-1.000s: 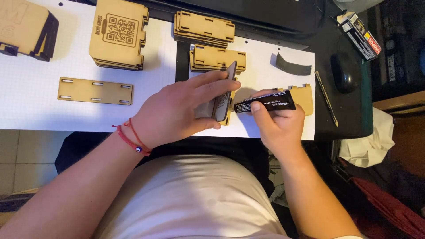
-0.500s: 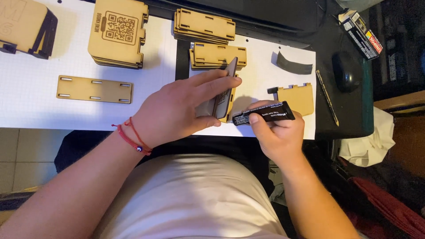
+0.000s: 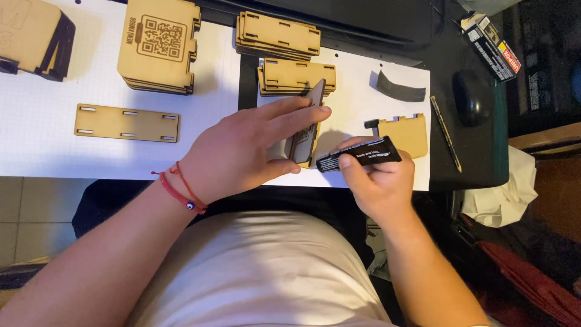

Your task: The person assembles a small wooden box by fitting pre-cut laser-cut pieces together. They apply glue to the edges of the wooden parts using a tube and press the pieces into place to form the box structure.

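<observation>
My left hand (image 3: 242,154) grips a thin wooden panel (image 3: 307,124) on edge, fingers laid flat along its far face and thumb underneath, above the white gridded sheet (image 3: 48,145). My right hand (image 3: 378,181) is closed around a black marker (image 3: 358,154), held level, its tip at the panel's lower edge; whether tip and wood touch I cannot tell. Just right of the marker lies a notched wooden piece (image 3: 404,134). Behind the panel sit two stacks of slotted wooden plates (image 3: 284,35). A slotted wooden strip (image 3: 127,123) lies well to the left. A computer mouse (image 3: 473,97) rests on the dark desk at right.
</observation>
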